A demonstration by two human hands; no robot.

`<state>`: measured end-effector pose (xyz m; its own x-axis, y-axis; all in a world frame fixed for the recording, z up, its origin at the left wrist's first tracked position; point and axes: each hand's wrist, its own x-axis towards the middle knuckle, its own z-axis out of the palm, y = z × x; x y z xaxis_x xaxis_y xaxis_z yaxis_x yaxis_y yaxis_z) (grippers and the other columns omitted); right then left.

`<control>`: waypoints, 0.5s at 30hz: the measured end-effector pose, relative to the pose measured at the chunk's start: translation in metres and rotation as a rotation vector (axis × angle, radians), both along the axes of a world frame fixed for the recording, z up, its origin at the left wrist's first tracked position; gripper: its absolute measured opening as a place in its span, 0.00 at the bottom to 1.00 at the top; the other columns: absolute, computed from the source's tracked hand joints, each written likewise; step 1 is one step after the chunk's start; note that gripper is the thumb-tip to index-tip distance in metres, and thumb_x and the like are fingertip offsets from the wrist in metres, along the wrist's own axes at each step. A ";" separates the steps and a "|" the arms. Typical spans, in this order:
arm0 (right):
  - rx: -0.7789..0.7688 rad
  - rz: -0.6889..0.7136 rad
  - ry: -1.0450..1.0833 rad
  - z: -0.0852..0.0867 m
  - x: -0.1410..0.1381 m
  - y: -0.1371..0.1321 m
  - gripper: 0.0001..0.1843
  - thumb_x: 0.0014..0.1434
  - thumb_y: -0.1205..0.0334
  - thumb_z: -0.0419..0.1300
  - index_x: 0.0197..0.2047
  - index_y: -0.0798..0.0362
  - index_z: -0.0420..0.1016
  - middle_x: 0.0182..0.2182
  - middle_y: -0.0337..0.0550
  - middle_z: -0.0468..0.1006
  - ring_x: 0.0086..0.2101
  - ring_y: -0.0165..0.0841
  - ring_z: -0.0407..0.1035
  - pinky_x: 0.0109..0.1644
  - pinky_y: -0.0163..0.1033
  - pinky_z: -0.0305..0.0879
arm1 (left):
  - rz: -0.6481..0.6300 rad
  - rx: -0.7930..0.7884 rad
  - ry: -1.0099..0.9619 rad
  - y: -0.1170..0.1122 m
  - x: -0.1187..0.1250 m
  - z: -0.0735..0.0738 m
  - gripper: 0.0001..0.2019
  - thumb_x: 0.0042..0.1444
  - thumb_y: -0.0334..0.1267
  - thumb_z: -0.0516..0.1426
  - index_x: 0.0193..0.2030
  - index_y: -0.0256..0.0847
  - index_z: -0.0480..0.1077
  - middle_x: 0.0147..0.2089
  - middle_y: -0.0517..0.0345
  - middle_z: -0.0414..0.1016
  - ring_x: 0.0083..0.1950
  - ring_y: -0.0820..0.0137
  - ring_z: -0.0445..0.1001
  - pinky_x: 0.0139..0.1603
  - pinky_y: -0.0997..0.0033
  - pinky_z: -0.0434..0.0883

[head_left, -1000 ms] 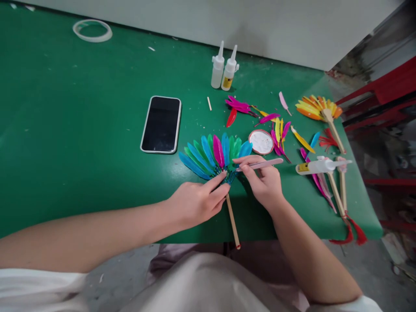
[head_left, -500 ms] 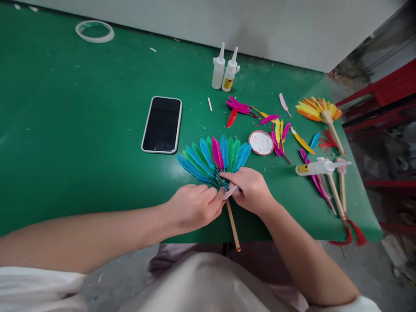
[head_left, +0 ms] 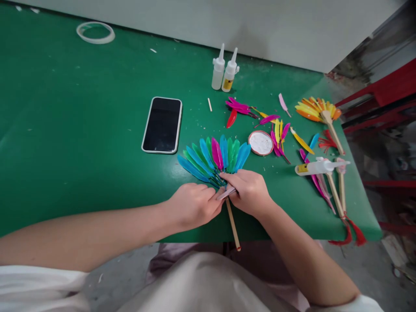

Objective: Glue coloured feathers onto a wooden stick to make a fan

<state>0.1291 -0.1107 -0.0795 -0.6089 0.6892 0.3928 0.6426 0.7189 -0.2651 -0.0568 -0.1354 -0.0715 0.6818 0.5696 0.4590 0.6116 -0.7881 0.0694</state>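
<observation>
Pale feather (head_left: 226,193) mostly inside right hand (head_left: 250,193)

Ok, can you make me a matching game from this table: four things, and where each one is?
1 phone
2 ring
3 bottles
4 pale feather

a upright by the wall
b far left of the table
c in the right hand, at the fan's base
d flat, left of the fan

Pairs: 1-d, 2-b, 3-a, 4-c.
</observation>
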 end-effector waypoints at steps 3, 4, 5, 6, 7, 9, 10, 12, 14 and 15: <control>-0.001 -0.009 -0.013 0.001 -0.001 -0.001 0.17 0.49 0.72 0.52 0.42 0.59 0.76 0.24 0.44 0.76 0.24 0.34 0.66 0.27 0.39 0.60 | 0.001 0.007 0.011 0.000 0.000 0.001 0.07 0.55 0.33 0.53 0.36 0.36 0.71 0.18 0.64 0.64 0.19 0.73 0.66 0.16 0.71 0.58; 0.000 -0.015 -0.018 0.001 -0.001 -0.001 0.17 0.50 0.72 0.52 0.42 0.59 0.76 0.24 0.44 0.76 0.24 0.34 0.66 0.27 0.39 0.60 | 0.000 0.008 0.012 0.001 0.000 0.001 0.07 0.55 0.33 0.53 0.36 0.36 0.71 0.18 0.64 0.65 0.19 0.73 0.66 0.16 0.71 0.58; 0.005 -0.024 -0.023 0.001 -0.001 -0.001 0.17 0.50 0.71 0.51 0.41 0.58 0.76 0.23 0.43 0.76 0.23 0.33 0.66 0.27 0.39 0.60 | -0.004 0.008 0.011 0.001 0.000 0.001 0.06 0.55 0.33 0.53 0.36 0.36 0.71 0.18 0.64 0.65 0.19 0.73 0.66 0.16 0.71 0.59; 0.009 -0.033 -0.028 0.001 -0.001 -0.001 0.17 0.50 0.71 0.51 0.41 0.58 0.76 0.23 0.43 0.76 0.23 0.33 0.66 0.27 0.39 0.60 | -0.009 0.007 0.009 0.001 0.000 0.001 0.06 0.55 0.33 0.53 0.35 0.36 0.71 0.18 0.64 0.65 0.19 0.73 0.66 0.16 0.71 0.59; 0.015 -0.039 -0.027 0.002 -0.002 -0.001 0.17 0.51 0.71 0.51 0.41 0.58 0.77 0.23 0.43 0.76 0.23 0.33 0.66 0.27 0.38 0.60 | -0.012 0.007 0.007 0.001 0.000 0.000 0.05 0.55 0.32 0.53 0.34 0.36 0.71 0.18 0.64 0.66 0.19 0.73 0.67 0.16 0.71 0.59; 0.025 -0.039 -0.011 0.002 -0.003 -0.001 0.17 0.51 0.71 0.50 0.40 0.59 0.77 0.22 0.43 0.75 0.23 0.32 0.66 0.27 0.38 0.60 | -0.015 0.007 0.001 0.001 -0.001 -0.001 0.05 0.54 0.32 0.54 0.35 0.36 0.71 0.18 0.64 0.66 0.19 0.72 0.67 0.16 0.70 0.59; 0.026 -0.039 -0.001 0.002 -0.003 -0.001 0.17 0.51 0.71 0.50 0.40 0.60 0.77 0.21 0.43 0.75 0.23 0.32 0.66 0.27 0.38 0.60 | -0.015 0.007 0.000 0.001 -0.001 -0.001 0.06 0.54 0.33 0.54 0.36 0.36 0.71 0.19 0.64 0.67 0.19 0.72 0.68 0.16 0.70 0.60; 0.018 -0.055 0.011 0.002 -0.004 -0.002 0.17 0.52 0.71 0.51 0.40 0.59 0.77 0.21 0.43 0.75 0.23 0.32 0.66 0.26 0.37 0.60 | -0.015 0.002 0.002 0.001 -0.001 -0.002 0.07 0.55 0.33 0.53 0.37 0.36 0.71 0.19 0.64 0.67 0.20 0.72 0.68 0.16 0.70 0.60; -0.024 -0.078 0.010 0.003 -0.004 -0.002 0.16 0.52 0.70 0.51 0.40 0.58 0.78 0.21 0.43 0.75 0.23 0.32 0.66 0.26 0.37 0.60 | -0.016 -0.001 0.003 0.001 -0.001 -0.003 0.07 0.55 0.34 0.53 0.38 0.36 0.71 0.19 0.63 0.67 0.20 0.72 0.69 0.17 0.72 0.61; -0.050 -0.086 0.011 0.004 -0.004 -0.003 0.16 0.51 0.70 0.52 0.40 0.58 0.78 0.21 0.43 0.75 0.23 0.32 0.66 0.26 0.37 0.60 | -0.015 -0.003 0.004 0.001 -0.001 -0.003 0.08 0.55 0.34 0.52 0.38 0.36 0.71 0.19 0.63 0.67 0.20 0.73 0.69 0.17 0.73 0.61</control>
